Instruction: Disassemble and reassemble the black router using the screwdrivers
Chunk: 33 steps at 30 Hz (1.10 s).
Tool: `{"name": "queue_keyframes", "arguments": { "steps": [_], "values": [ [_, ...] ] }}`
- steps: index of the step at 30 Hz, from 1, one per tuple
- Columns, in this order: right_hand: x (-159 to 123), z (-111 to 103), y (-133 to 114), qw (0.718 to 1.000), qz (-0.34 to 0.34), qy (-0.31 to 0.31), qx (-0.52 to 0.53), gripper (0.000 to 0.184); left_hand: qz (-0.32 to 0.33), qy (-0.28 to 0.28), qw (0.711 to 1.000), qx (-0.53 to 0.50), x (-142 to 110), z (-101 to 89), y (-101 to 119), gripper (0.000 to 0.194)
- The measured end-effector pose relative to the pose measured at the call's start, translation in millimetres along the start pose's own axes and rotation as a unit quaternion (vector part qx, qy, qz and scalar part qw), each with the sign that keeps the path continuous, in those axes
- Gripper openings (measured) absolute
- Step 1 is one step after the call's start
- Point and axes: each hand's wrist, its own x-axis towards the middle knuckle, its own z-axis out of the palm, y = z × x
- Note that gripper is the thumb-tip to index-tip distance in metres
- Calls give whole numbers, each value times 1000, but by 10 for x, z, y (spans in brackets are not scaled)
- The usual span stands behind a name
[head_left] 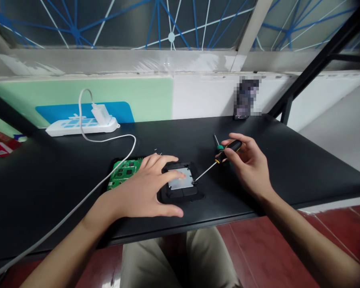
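Observation:
A black screwdriver (231, 151) with yellow trim is pinched in my right hand (253, 168), tilted so its tip meets the right edge of a silver metal plate (180, 180). That plate sits in a black plastic frame (195, 197) lying flat on the table. My left hand (147, 188) is spread over the frame's left side, with a fingertip on the plate. Under and beyond this hand, a green circuit board (125, 173) in a black casing shows in part. Behind the right hand lies a second screwdriver with a green collar (220, 148), its handle mostly hidden.
A white power strip (84, 126) with a plugged-in charger (101, 114) stands at the back left. Its white cable (108, 176) loops across the black table (303, 164). Tiny bits, perhaps screws (157, 151), lie behind my left hand. A pixelated upright object (246, 98) leans on the wall.

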Motion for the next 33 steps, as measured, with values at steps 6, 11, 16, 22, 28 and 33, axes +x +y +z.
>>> {"name": "queue_keyframes", "arguments": {
  "steps": [6,11,16,22,28,33],
  "values": [
    [-6,3,-5,1000,-4,1,-7,39,57,1,998,8,50,44,95,59],
    [-6,8,-14,1000,-6,5,-10,38,62,7,998,16,66,81,86,60],
    [-13,5,-30,1000,-4,2,-15,38,64,10,998,21,68,95,72,60],
    [-22,19,-49,1000,-17,5,-16,37,61,12,998,31,82,95,91,55],
    [-21,16,-29,999,-38,2,-18,39,65,26,997,31,79,114,91,51],
    [-35,16,-29,995,-100,-6,-3,37,66,30,997,25,80,127,85,49]
  ]
}}
